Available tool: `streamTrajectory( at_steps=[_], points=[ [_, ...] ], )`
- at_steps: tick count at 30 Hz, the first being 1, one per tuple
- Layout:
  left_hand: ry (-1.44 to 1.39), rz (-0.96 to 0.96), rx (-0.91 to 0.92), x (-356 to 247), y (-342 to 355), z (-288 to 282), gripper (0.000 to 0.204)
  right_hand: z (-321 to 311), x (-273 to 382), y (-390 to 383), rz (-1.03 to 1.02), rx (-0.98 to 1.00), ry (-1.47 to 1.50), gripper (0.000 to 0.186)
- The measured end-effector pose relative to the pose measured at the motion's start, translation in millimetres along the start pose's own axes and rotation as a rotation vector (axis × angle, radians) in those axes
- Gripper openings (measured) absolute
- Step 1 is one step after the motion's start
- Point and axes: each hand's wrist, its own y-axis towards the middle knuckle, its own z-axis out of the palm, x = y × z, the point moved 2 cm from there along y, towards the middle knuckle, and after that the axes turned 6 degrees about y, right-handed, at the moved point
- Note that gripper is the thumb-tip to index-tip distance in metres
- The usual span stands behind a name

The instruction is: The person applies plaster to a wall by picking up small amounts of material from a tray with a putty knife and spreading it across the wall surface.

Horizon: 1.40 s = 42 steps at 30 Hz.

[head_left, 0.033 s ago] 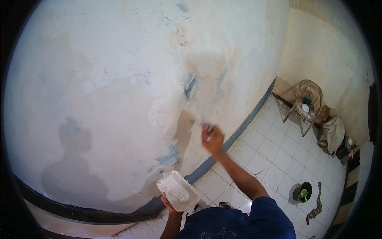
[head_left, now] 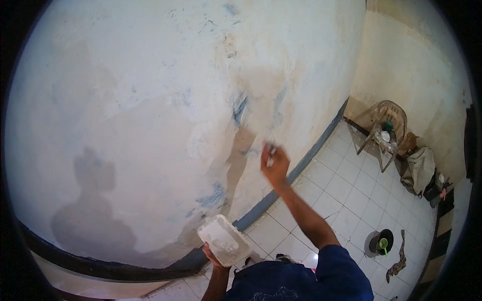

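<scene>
Two bare hands show in the head view, both in the lower middle of the frame. The right hand (head_left: pixel 274 164), near the centre, is slightly blurred, its fingers curled together around a small object (head_left: pixel 271 151) with pale and dark parts, too blurred to name; whether it touches the wall (head_left: pixel 150 95) I cannot tell. The left hand (head_left: pixel 212 256), at the lower middle, clamps the side of a shallow, rectangular white tub (head_left: pixel 243 249) with rounded corners and a crusted rim; inside lies smooth, pale paste (head_left: pixel 221 240). The wall fills the left and centre, chalky and uneven, with rough blue patches (head_left: pixel 213 196) and tan stains; a blue-grey skirting band (head_left: pixel 264 204) slants along its foot. Glossy square tiles (head_left: pixel 346 220) spread at right, bearing a dark round bucket (head_left: pixel 375 246) with a green dipper (head_left: pixel 383 244) and a twisted, mottled cloth (head_left: pixel 396 268). At upper right stands a grimy slatted chair (head_left: pixel 396 115), a crumpled grey sheet (head_left: pixel 420 165) beside it.
</scene>
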Motion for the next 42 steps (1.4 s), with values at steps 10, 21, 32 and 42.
streamTrajectory(
  at_steps=[10,21,32,42],
  points=[
    [-0.024,-0.039,0.068,-4.2,0.1,21.0,0.097,9.6,38.1,-33.9,-0.280,0.263,0.110,0.032],
    [-0.081,-0.022,-0.028,0.7,1.8,31.6,0.094,28.6,-5.0,60.1,0.078,-0.163,0.174,0.011],
    [-0.049,-0.044,0.083,-2.1,4.9,28.4,0.096,-39.5,24.6,33.0,-0.062,0.086,0.148,0.026],
    [-0.008,-0.010,0.062,3.7,1.1,24.8,0.098,32.5,-7.0,16.6,-0.061,0.084,-0.047,0.004]
  ],
)
